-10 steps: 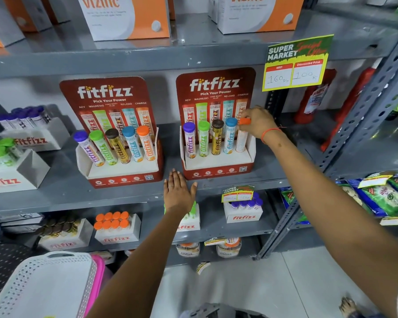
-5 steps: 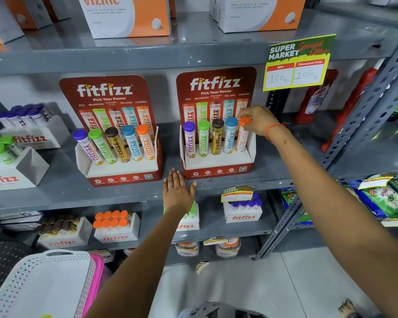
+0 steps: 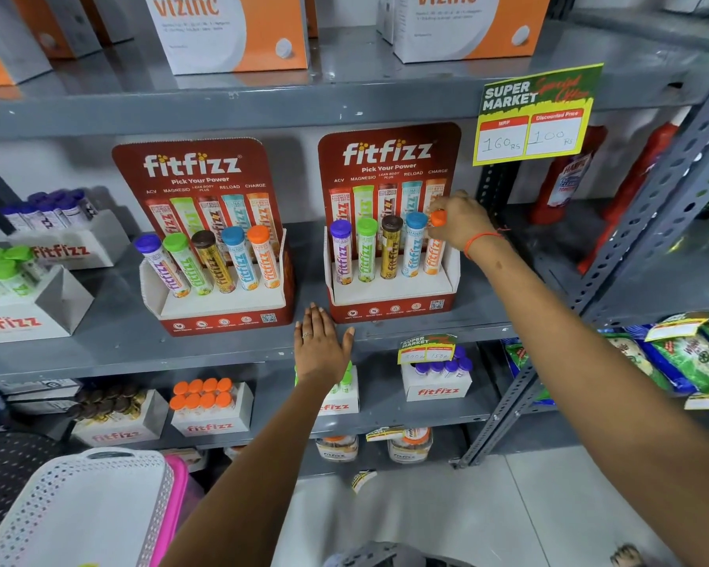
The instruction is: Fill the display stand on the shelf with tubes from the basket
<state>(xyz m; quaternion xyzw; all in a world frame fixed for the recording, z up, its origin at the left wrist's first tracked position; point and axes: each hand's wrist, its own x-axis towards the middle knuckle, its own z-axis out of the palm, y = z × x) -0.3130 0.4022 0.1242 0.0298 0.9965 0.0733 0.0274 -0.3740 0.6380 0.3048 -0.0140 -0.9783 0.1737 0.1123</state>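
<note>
Two red fitfizz display stands sit on the grey middle shelf. The right stand (image 3: 389,308) holds purple, green, brown and blue capped tubes, plus an orange-capped tube (image 3: 434,251) in its rightmost slot. My right hand (image 3: 461,223) pinches that tube's orange cap. My left hand (image 3: 322,345) lies flat, fingers spread, on the shelf edge between the stands. The left stand (image 3: 222,321) carries one tube of each colour. The white perforated basket (image 3: 78,513) with a pink one behind it is at the bottom left; its contents are hidden.
White fitfizz boxes (image 3: 25,317) of green and purple tubes stand at the left. The lower shelf holds further boxes (image 3: 211,419) of tubes. A price tag (image 3: 535,116) hangs from the upper shelf. Red bottles (image 3: 565,178) and a slotted upright (image 3: 631,255) are to the right.
The orange-capped tube has settled more upright in the right stand's last slot under my right hand. My left hand has stayed on the shelf edge.
</note>
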